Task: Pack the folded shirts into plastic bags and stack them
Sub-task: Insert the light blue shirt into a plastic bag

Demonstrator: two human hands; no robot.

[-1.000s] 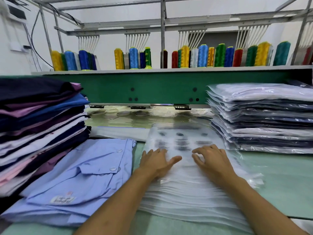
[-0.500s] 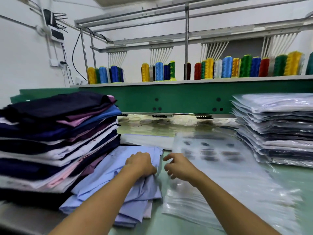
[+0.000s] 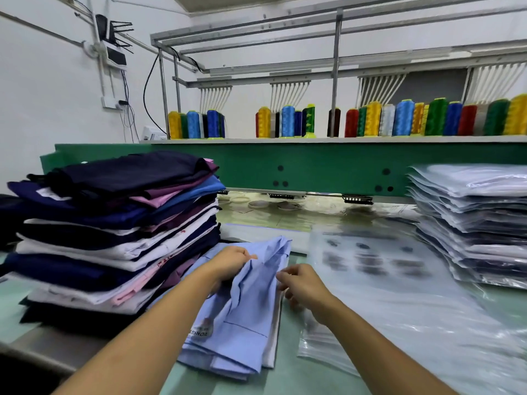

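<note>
A: Status?
B: Both hands left the empty bag pile (image 3: 399,309), centre right, where they lay a second ago. Left hand (image 3: 231,265) now pinches a bunched fold of the light blue shirt (image 3: 245,323), lower centre.
A: Right?
B: Right hand (image 3: 302,286) has its fingers bent at the shirt's right edge; can't tell whether it's gripping.
A: Meaning?
B: Probably the shirt pick-up. Nothing is in a bag yet.

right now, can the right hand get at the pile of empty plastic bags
Probably yes: the right hand hovers at the left edge of the pile of empty plastic bags, with nothing lying between them.
</note>
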